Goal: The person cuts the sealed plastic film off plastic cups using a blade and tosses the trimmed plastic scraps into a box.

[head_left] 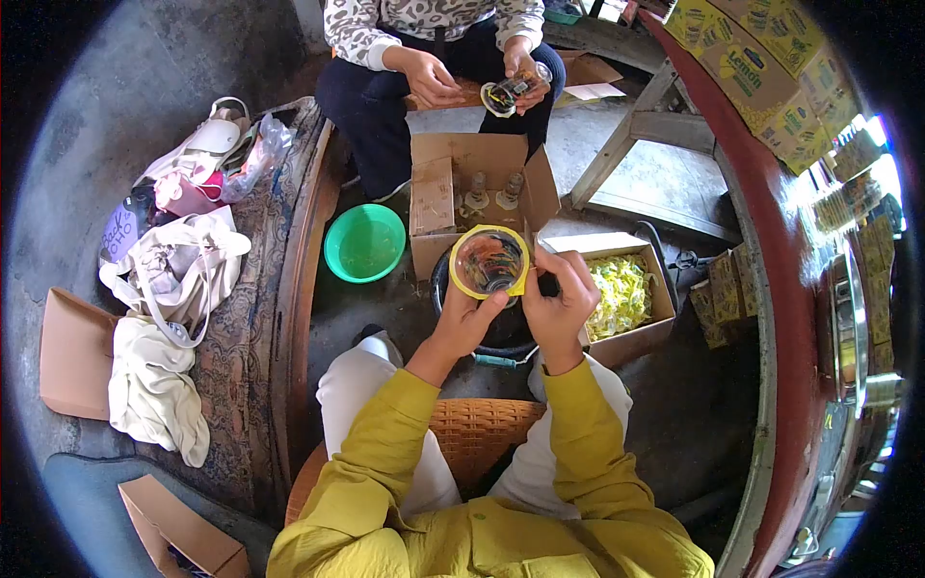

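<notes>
A clear plastic cup point(491, 262) with a yellow rim is tilted with its round end toward me, and dark printing shows through it. My left hand point(464, 326) is closed around the cup's lower left side. At its right edge my right hand point(561, 303) is closed, thumb and fingers pinched against the yellow rim. What exactly lies between those right fingertips is partly hidden. Under both hands is a black bucket point(506, 332) with a blue-green handle grip. Beside it on the right stands a cardboard box point(631, 345) holding yellow plastic scraps point(620, 297).
Opposite me a seated person point(438, 77) holds similar cups point(515, 91). Between us is an open carton point(434, 197) with clear cups inside. A green basin point(364, 243) sits left, near a wooden bench point(260, 385) with bags. A red-edged table point(713, 106) borders the right.
</notes>
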`<state>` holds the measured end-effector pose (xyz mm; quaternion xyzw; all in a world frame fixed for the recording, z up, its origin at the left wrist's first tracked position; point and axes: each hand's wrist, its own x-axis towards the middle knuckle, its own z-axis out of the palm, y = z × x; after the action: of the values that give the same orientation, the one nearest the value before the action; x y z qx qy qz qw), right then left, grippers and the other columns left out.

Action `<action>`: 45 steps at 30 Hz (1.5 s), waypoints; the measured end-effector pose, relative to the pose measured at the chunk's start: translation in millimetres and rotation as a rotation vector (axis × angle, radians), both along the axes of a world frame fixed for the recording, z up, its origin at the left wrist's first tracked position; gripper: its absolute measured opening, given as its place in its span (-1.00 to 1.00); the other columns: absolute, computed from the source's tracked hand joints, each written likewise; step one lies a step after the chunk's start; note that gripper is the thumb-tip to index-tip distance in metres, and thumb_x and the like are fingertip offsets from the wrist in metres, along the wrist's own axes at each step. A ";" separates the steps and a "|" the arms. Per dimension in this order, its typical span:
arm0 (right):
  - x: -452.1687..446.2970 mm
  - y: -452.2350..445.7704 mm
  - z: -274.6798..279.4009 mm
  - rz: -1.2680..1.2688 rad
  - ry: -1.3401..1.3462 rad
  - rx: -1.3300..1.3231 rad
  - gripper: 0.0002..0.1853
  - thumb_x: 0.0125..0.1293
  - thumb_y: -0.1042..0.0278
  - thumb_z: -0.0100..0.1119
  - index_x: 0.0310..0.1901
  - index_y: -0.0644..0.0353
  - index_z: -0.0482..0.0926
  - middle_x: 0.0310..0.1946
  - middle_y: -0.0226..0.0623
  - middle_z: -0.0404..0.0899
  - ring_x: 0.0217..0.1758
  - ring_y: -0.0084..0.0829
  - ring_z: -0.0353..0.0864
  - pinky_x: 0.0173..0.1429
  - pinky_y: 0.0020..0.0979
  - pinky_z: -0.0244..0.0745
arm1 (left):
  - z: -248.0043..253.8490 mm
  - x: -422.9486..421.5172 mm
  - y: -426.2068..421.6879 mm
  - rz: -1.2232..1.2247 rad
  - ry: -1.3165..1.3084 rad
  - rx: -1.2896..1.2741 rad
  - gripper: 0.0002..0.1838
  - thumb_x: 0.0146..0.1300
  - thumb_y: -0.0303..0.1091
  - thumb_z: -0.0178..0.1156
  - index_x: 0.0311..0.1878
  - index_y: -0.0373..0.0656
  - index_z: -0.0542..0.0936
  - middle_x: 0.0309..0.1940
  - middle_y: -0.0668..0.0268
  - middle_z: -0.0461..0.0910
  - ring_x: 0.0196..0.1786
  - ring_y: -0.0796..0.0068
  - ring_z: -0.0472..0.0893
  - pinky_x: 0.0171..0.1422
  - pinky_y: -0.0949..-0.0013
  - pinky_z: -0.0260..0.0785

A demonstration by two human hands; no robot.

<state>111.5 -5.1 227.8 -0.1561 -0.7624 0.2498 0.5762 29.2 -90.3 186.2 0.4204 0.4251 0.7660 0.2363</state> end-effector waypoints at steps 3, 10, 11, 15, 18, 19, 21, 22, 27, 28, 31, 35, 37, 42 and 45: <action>1.1 -0.6 0.6 -0.027 0.006 -0.082 -0.77 -0.11 0.69 0.23 -0.33 0.30 0.60 -0.60 -0.29 0.47 -0.57 -0.50 0.49 -0.45 -0.55 0.39 | 1.5 -4.3 0.3 -0.016 -0.057 0.002 -0.37 0.20 -0.24 0.10 0.24 -0.28 0.09 0.13 0.18 0.23 0.20 0.39 0.25 0.29 0.33 0.08; 0.5 -7.6 0.9 0.034 0.008 -0.088 -0.79 -0.10 0.69 0.21 -0.35 0.30 0.60 -0.61 -0.30 0.48 -0.58 -0.52 0.49 -0.45 -0.56 0.39 | -2.7 -10.3 2.6 -0.014 -0.079 0.045 -0.40 0.23 -0.27 0.05 0.25 -0.27 0.08 0.14 0.18 0.21 0.20 0.39 0.25 0.30 0.33 0.09; 0.5 -9.0 1.9 0.033 0.003 -0.089 -0.79 -0.10 0.69 0.21 -0.34 0.30 0.60 -0.61 -0.30 0.48 -0.58 -0.52 0.49 -0.45 -0.56 0.39 | -2.8 -10.3 2.1 -0.014 -0.075 0.043 -0.41 0.23 -0.28 0.05 0.25 -0.27 0.08 0.14 0.18 0.21 0.20 0.40 0.25 0.30 0.33 0.09; -1.1 -10.4 1.3 0.026 -0.011 -0.088 -0.79 -0.10 0.69 0.22 -0.34 0.31 0.60 -0.60 -0.29 0.48 -0.57 -0.51 0.49 -0.45 -0.56 0.39 | 2.3 -9.7 -0.1 -0.017 -0.053 0.017 -0.39 0.22 -0.27 0.08 0.25 -0.26 0.08 0.14 0.19 0.22 0.20 0.41 0.26 0.30 0.34 0.09; 0.3 -7.2 0.3 0.014 -0.016 -0.064 -0.79 -0.11 0.69 0.22 -0.35 0.31 0.60 -0.60 -0.28 0.49 -0.56 -0.49 0.50 -0.45 -0.55 0.39 | 2.7 -6.7 -2.2 -0.043 -0.076 -0.005 -0.39 0.20 -0.28 0.10 0.24 -0.26 0.10 0.13 0.21 0.23 0.20 0.41 0.26 0.29 0.35 0.09; 0.8 -6.1 0.6 0.021 -0.012 -0.067 -0.78 -0.12 0.69 0.22 -0.35 0.31 0.60 -0.60 -0.28 0.49 -0.56 -0.49 0.50 -0.45 -0.55 0.39 | 2.4 -5.3 -3.1 -0.045 -0.076 -0.021 -0.39 0.19 -0.29 0.10 0.24 -0.26 0.10 0.13 0.21 0.24 0.19 0.41 0.27 0.29 0.35 0.09; 2.0 -3.8 1.4 0.033 -0.004 -0.074 -0.78 -0.12 0.69 0.23 -0.34 0.31 0.60 -0.60 -0.27 0.49 -0.56 -0.48 0.50 -0.44 -0.54 0.39 | 3.3 -4.9 -3.5 -0.063 -0.075 -0.028 -0.39 0.18 -0.29 0.11 0.24 -0.27 0.11 0.12 0.22 0.25 0.19 0.42 0.27 0.29 0.35 0.08; 2.9 -2.7 1.4 0.036 -0.008 -0.067 -0.78 -0.12 0.69 0.22 -0.34 0.30 0.60 -0.59 -0.27 0.49 -0.56 -0.48 0.50 -0.44 -0.54 0.39 | 4.8 -6.4 -4.0 -0.079 -0.074 -0.020 -0.38 0.18 -0.30 0.12 0.23 -0.27 0.11 0.12 0.22 0.25 0.19 0.42 0.27 0.29 0.35 0.08; 5.0 -0.5 2.2 0.038 -0.031 -0.061 -0.78 -0.12 0.70 0.22 -0.35 0.30 0.60 -0.59 -0.27 0.50 -0.56 -0.48 0.49 -0.44 -0.54 0.39 | 6.9 -10.1 -6.3 -0.149 -0.097 -0.064 -0.37 0.15 -0.28 0.14 0.23 -0.28 0.12 0.10 0.21 0.27 0.19 0.42 0.28 0.29 0.35 0.08; 5.5 -0.3 2.8 0.034 -0.036 -0.059 -0.78 -0.12 0.70 0.23 -0.35 0.30 0.60 -0.59 -0.27 0.50 -0.56 -0.48 0.49 -0.44 -0.54 0.39 | 5.6 -9.9 -6.8 -0.159 -0.099 -0.072 -0.36 0.14 -0.28 0.14 0.23 -0.28 0.13 0.10 0.21 0.27 0.19 0.41 0.28 0.29 0.35 0.08; 6.3 1.1 4.9 0.037 -0.044 -0.061 -0.77 -0.12 0.69 0.23 -0.34 0.29 0.61 -0.58 -0.27 0.50 -0.55 -0.47 0.50 -0.43 -0.54 0.39 | 4.3 -12.4 -7.3 -0.183 -0.122 -0.073 -0.34 0.11 -0.26 0.16 0.23 -0.28 0.13 0.10 0.21 0.27 0.19 0.41 0.28 0.29 0.35 0.09; 6.7 2.5 3.8 0.076 -0.051 -0.072 -0.75 -0.13 0.69 0.23 -0.33 0.27 0.61 -0.58 -0.27 0.50 -0.54 -0.46 0.50 -0.42 -0.53 0.39 | 7.5 -18.5 -8.5 -0.251 -0.105 -0.089 -0.28 0.03 -0.26 0.18 0.23 -0.28 0.12 0.11 0.21 0.27 0.19 0.41 0.28 0.30 0.34 0.09; 7.5 3.7 3.2 0.095 -0.062 -0.074 -0.74 -0.13 0.69 0.22 -0.32 0.27 0.62 -0.58 -0.26 0.50 -0.54 -0.45 0.51 -0.42 -0.53 0.40 | 7.2 -18.7 -11.8 -0.269 -0.134 -0.109 -0.27 0.01 -0.26 0.18 0.23 -0.29 0.13 0.12 0.21 0.27 0.20 0.40 0.28 0.30 0.34 0.08; 9.3 4.8 6.0 0.137 -0.102 -0.089 -0.73 -0.14 0.70 0.21 -0.31 0.26 0.62 -0.57 -0.26 0.50 -0.53 -0.44 0.51 -0.41 -0.52 0.40 | 7.8 -24.8 -16.2 -0.292 -0.171 -0.125 -0.27 -0.03 -0.26 0.15 0.23 -0.29 0.14 0.11 0.20 0.27 0.20 0.40 0.28 0.32 0.33 0.07; 8.2 2.6 5.2 0.121 -0.102 -0.102 -0.73 -0.14 0.70 0.21 -0.31 0.27 0.62 -0.57 -0.26 0.50 -0.53 -0.44 0.51 -0.40 -0.52 0.41 | 7.2 -26.2 -15.5 -0.285 -0.168 -0.143 -0.27 -0.03 -0.25 0.16 0.23 -0.29 0.15 0.10 0.21 0.29 0.20 0.40 0.28 0.32 0.33 0.07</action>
<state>119.7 -2.5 233.0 -0.1514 -0.7853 0.3142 0.5116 3.0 -105.8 193.4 0.3929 0.3932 0.7252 0.4063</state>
